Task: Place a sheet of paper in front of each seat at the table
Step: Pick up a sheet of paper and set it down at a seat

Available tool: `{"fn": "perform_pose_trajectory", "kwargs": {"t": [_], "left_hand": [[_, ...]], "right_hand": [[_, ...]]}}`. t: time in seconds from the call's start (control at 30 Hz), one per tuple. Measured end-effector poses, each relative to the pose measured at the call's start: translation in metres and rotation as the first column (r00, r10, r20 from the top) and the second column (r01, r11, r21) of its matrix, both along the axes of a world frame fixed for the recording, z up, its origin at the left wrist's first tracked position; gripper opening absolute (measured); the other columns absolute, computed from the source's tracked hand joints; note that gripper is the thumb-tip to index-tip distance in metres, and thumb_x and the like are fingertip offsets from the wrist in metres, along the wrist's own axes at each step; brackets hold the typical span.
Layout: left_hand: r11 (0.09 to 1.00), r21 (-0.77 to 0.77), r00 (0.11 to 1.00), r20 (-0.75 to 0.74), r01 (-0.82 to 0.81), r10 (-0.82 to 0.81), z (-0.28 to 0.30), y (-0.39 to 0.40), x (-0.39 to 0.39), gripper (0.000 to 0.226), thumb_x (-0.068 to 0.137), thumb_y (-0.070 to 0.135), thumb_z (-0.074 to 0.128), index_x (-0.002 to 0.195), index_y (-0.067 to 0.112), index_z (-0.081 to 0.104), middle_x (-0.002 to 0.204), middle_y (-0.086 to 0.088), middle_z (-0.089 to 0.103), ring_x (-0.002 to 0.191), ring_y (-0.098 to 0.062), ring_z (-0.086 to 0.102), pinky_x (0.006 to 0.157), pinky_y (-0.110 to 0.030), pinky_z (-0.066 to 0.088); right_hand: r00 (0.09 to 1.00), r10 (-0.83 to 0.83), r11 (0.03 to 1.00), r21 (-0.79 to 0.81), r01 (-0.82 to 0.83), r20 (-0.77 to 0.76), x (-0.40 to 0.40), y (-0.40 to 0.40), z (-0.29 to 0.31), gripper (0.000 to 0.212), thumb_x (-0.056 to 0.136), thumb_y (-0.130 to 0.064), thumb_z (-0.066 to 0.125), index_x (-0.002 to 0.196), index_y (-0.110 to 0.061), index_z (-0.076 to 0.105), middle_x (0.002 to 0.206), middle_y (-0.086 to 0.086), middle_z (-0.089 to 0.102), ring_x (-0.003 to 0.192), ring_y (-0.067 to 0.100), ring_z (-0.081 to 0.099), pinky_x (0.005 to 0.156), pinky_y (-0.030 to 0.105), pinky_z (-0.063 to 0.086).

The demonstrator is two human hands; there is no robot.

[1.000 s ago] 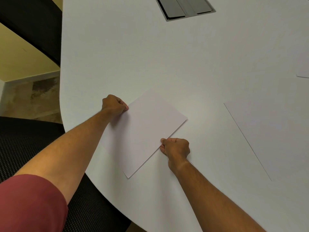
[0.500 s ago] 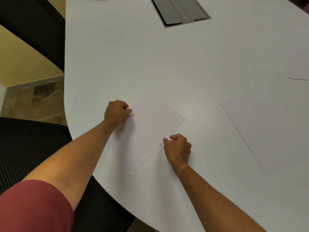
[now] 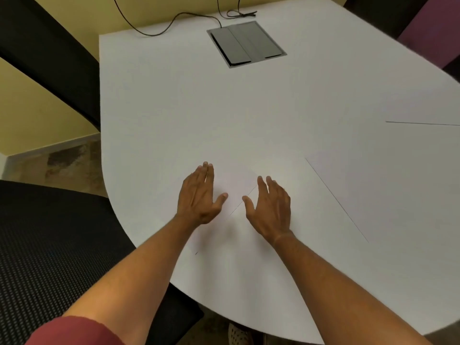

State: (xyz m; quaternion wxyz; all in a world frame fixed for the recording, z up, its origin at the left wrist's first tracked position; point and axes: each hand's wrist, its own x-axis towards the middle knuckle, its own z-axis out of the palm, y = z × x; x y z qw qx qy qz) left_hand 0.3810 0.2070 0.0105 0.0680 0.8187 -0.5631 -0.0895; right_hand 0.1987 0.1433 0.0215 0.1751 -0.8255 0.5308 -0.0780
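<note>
Both hands are flat and spread, holding nothing. The left hand lies just left of centre in the frame, fingers straight and pointing up the picture, its thumb reaching toward the right. The right hand sits just beside it, fingers likewise straight. Half a second ago both hands were curled, pinching opposite edges of a sheet; now they have let go and opened over it.

The sheet of paper lies flat on the white table, between and partly under the two hands, turned at an angle. It is nearly the same white as the table, so only a faint edge shows between the thumbs, and one corner low down near the left forearm. Whether the palms press on it or hover just above cannot be told.

A black mesh chair fills the lower left of the frame, close to the table's rounded edge, so this sheet appears to be set in front of that seat.

To the right lies a second sheet, and the edge of a third sheet shows at the far right. At upper centre a grey cable hatch is set into the table, with a black cable trailing off the far edge.

This placement looks finished.
</note>
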Motion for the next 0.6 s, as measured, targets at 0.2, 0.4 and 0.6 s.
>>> {"fn": "perform_pose_trajectory", "kwargs": {"t": [0.2,0.4,0.6], "left_hand": [[0.997,-0.035,0.997,0.042,0.066,-0.064,0.025,0.001,-0.038,0.090,0.088,0.066,0.019,0.154,0.014,-0.014,0.162,-0.007,-0.019,0.150,-0.022,-0.016,0.121,-0.040,-0.008],[0.994,-0.035,0.987,0.129,0.104,-0.099,0.045,0.004,-0.075,0.096,0.083,0.075,0.007,0.153,0.014,-0.019,0.161,-0.008,-0.025,0.148,-0.024,-0.024,0.119,-0.046,-0.015],[0.990,-0.047,0.979,0.165,0.129,-0.120,0.063,0.001,-0.121,0.097,0.083,0.076,0.007,0.153,0.015,-0.020,0.160,-0.007,-0.026,0.147,-0.024,-0.026,0.119,-0.049,-0.014]], "right_hand": [[0.995,0.054,0.989,-0.134,-0.066,-0.090,-0.030,0.000,0.019,0.083,0.092,-0.062,0.036,0.156,-0.017,0.008,0.164,0.012,0.005,0.152,0.029,0.003,0.121,0.046,0.003],[0.987,0.075,0.978,-0.184,-0.101,-0.145,-0.070,-0.003,0.035,0.092,0.090,-0.068,0.030,0.155,-0.016,-0.007,0.164,0.012,-0.008,0.151,0.030,-0.008,0.122,0.050,-0.001],[0.990,0.066,0.968,-0.233,-0.093,-0.123,-0.120,-0.012,0.049,0.094,0.088,-0.071,0.028,0.155,-0.017,-0.011,0.163,0.012,-0.012,0.151,0.029,-0.012,0.121,0.050,-0.006]]}}
